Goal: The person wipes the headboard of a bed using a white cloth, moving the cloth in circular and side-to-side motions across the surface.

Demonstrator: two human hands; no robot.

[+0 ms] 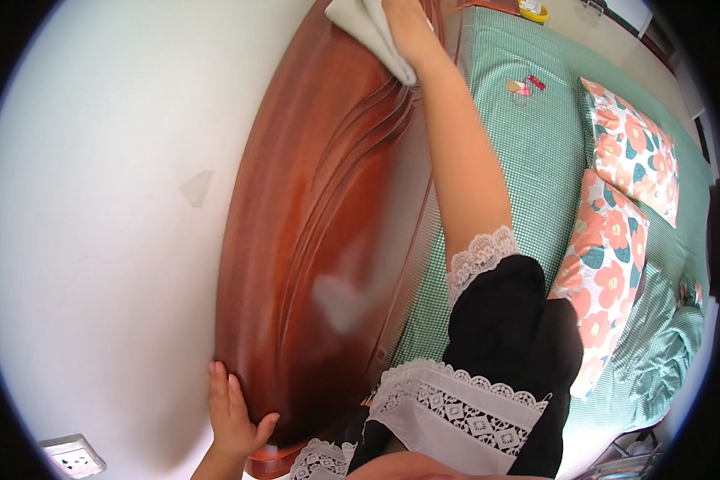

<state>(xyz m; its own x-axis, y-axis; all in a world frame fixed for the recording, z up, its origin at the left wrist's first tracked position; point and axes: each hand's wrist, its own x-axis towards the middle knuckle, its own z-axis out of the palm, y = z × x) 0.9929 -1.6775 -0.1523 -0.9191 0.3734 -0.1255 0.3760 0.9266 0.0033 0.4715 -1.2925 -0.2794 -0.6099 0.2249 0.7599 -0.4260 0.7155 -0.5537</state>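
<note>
A polished reddish-brown wooden headboard [288, 198] with carved curved grooves runs along the wall before me. My right hand [407, 30] is at its far upper part, pressing a folded light-grey cloth [366, 36] against the wood; the fingers are partly cut off by the top edge of the view. Low on the near side, my left hand [235, 414] rests at the headboard's outer edge with its fingers along the wall side and the thumb apart. Nothing is held in it.
A bed [516, 156] with a green checked cover adjoins the headboard. On it lie two floral pillows [636, 141], small pink-red items [527, 87] and a rumpled green cloth [666, 354]. The white wall [114, 198] carries a power socket [75, 457]. A yellow container [534, 12] stands beyond.
</note>
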